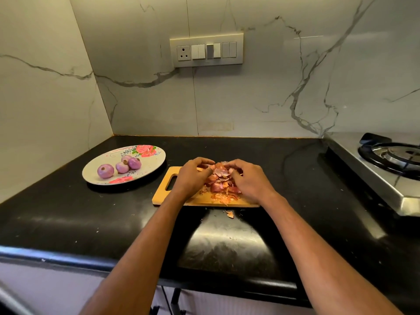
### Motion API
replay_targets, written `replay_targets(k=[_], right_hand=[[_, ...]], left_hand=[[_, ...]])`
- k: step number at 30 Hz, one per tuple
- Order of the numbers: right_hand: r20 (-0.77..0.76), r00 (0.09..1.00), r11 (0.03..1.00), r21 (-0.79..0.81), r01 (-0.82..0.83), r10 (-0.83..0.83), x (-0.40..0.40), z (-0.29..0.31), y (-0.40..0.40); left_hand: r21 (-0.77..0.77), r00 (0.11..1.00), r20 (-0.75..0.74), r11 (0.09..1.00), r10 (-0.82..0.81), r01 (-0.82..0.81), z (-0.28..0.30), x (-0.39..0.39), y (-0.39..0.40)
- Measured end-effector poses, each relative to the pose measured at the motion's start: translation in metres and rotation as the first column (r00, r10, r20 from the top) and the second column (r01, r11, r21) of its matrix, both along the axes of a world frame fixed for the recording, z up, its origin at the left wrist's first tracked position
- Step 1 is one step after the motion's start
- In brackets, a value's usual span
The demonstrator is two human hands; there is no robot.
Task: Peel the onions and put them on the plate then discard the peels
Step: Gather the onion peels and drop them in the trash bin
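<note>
- Plate (156, 159), ten o'clock of the board: four peeled onions (120, 166) are held, kept apart from waste; bare counter lies all round it.
- Cutting board (163, 196), centre: peels (221, 180) are heaped, seemingly for one lift.
- Left hand (192, 176), nine o'clock of the heap: fingers curled round peels.
- Right hand (250, 180), three o'clock: likewise cupped on peels.
- Stray peel (230, 214), six o'clock, lies off the board's near edge.
- Stove (386, 169), three o'clock, well apart.

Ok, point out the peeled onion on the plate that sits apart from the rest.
The leftmost onion on the plate: it lies alone toward the near-left rim, while the other three cluster together, touching, right of it.
</note>
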State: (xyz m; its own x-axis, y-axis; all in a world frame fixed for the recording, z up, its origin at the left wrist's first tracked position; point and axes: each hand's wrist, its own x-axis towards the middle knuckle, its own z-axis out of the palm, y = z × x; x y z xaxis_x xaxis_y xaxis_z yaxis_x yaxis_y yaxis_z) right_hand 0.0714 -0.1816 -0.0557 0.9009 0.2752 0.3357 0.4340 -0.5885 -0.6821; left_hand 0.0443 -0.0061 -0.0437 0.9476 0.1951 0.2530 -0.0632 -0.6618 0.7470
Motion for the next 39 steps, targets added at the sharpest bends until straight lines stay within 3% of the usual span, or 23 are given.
replay_targets(k=[5,8,11,14,18,27,32,39], right_hand=[[0.067,0.991,0.986,0.130,0.103,-0.112,0.008,0.002,-0.007],[0.021,0.991,0.988,0.078,0.131,-0.133,0.011,0.000,-0.008],[-0.047,0.997,0.998,-0.043,0.056,-0.058,0.009,-0.001,-0.002],[-0.046,0.999,1.000,-0.001,0.023,-0.023,0.009,0.001,0.002],[0.003,0.995,0.994,0.052,0.099,-0.099,0.011,0.001,-0.008],[0.031,0.973,0.972,-0.043,0.232,-0.231,-0.005,0.000,-0.008],[-0.071,0.945,0.945,-0.098,0.312,-0.319,-0.022,0.000,-0.017],[-0.139,0.943,0.953,-0.085,0.292,-0.302,-0.034,-0.005,-0.018]], left_hand=[[-0.062,0.994,0.056,0.994,0.094,-0.091,0.002,0.005,0.017],[-0.014,0.994,0.014,0.994,0.111,-0.110,0.003,0.005,0.023],[0.020,0.996,-0.067,0.998,0.061,-0.059,-0.002,0.005,0.015],[-0.064,0.998,-0.044,0.997,0.044,-0.046,0.001,0.004,0.014],[-0.078,0.996,0.000,0.993,0.087,-0.087,0.008,0.001,0.025],[0.050,0.996,-0.040,0.996,0.081,-0.079,0.001,-0.011,0.017],[-0.004,0.975,0.012,0.975,0.221,-0.221,-0.008,-0.009,0.026],[-0.048,0.951,-0.161,0.961,0.262,-0.273,-0.007,-0.010,0.024]])
